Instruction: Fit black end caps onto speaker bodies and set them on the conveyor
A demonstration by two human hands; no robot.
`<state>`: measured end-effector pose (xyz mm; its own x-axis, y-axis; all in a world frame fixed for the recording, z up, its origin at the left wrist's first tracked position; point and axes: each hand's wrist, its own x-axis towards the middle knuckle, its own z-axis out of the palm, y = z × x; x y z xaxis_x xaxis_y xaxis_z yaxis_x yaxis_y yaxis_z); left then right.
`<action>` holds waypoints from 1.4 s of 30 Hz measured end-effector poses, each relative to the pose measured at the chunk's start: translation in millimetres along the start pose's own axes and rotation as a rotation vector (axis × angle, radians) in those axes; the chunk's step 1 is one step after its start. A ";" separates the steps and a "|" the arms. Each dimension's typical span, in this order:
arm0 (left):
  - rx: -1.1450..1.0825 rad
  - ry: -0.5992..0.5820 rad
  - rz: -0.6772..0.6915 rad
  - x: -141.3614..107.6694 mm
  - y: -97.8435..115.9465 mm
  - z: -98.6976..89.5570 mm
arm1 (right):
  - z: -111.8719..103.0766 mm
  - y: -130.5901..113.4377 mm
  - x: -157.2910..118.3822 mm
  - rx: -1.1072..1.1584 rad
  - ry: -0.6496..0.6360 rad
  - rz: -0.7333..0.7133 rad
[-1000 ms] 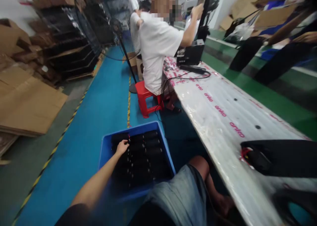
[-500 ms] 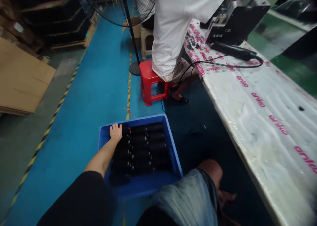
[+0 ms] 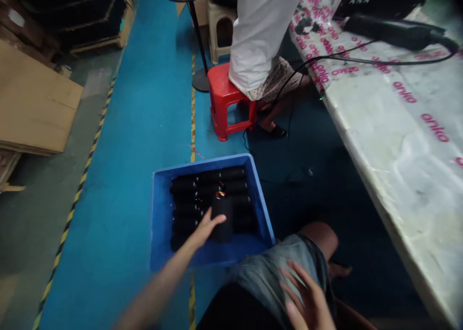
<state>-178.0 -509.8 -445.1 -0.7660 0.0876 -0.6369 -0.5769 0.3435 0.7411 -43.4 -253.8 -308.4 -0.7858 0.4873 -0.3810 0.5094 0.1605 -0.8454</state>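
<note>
My left hand (image 3: 207, 227) is closed around a black cylinder (image 3: 223, 220) with red, yellow and white wires at its top end. I hold it raised over the blue plastic crate (image 3: 262, 209), roughly upright. Rows of similar black cylinders (image 3: 185, 209) lie on their sides in the crate, small light spots showing at their ends. Over my lap, at the lower right, my right hand (image 3: 307, 298) has its fingers apart and holds nothing. It is slightly blurred and nearest to my denim shorts (image 3: 267, 267).
A person in white sits on a red stool (image 3: 222, 84) beyond the crate. To the right runs a plastic-covered table (image 3: 390, 142) bearing a black corded tool (image 3: 394, 31). A fan stand (image 3: 197, 40) rises behind. Cardboard sheets (image 3: 36, 98) lean at the left.
My left hand has moved from the crate's far left corner toward me and right, lifting out a black cylinder. My right hand has come into view. The camera view has shifted.
</note>
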 end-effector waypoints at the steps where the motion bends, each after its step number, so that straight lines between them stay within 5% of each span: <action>1: -0.047 -0.083 0.022 -21.5 1.9 25.2 | 10.0 3.8 6.6 0.053 -0.087 0.047; 4: -0.122 -0.302 0.097 -74.7 11.4 85.1 | 20.1 17.1 31.7 0.210 -0.304 0.221; 7: -0.075 -0.457 0.123 -89.2 12.7 104.9 | -3.6 34.1 46.8 0.209 -0.302 0.354; 10: 0.063 -0.500 0.074 -57.8 -6.1 84.3 | -38.3 51.7 42.8 0.216 -0.247 0.483; 12: 0.203 -0.406 0.026 -27.2 -29.1 53.1 | -54.3 61.8 36.1 0.253 -0.212 0.550; 17: 0.590 -0.242 -0.068 6.4 -103.2 -28.5 | -60.5 74.5 28.7 0.378 -0.154 0.661; 21: 0.789 -0.325 -0.048 0.7 -153.7 -47.6 | -54.0 73.8 26.6 0.445 -0.101 0.683; 25: 0.910 -0.393 0.004 2.0 -181.7 -55.2 | -49.5 70.3 23.4 0.480 -0.073 0.664; 34: 0.915 -0.260 -0.014 0.4 -190.0 -86.9 | -45.4 70.2 22.7 0.494 -0.108 0.630; 42: 0.633 0.022 -0.030 -2.6 -135.0 -76.5 | -44.3 70.0 16.5 0.496 -0.129 0.563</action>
<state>-119.8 -627.9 -527.3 -0.7617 0.0522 -0.6458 -0.3241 0.8323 0.4496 -5.2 -196.5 -357.2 -0.5045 0.2725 -0.8193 0.6522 -0.5016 -0.5684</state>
